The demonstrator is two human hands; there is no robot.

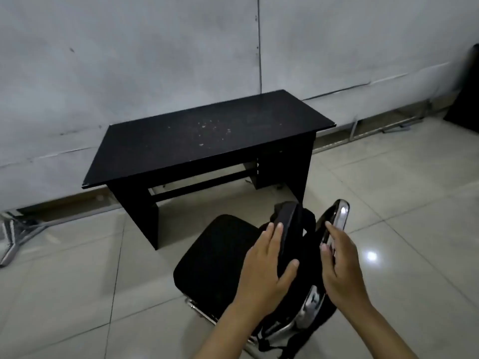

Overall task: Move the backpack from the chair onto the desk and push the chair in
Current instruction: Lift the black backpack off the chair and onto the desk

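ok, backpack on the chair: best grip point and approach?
Judging by its pose, take the backpack by its narrow top edge, from above, one hand per side. It stands upright against the chrome chair back; left hand already wraps that edge, right hand is open beside it.

One black rectangular wooden desk with a dusty tabletop. One black padded chair with a chrome frame. One black fabric backpack on the chair. Two bare hands: one left hand, one right hand.
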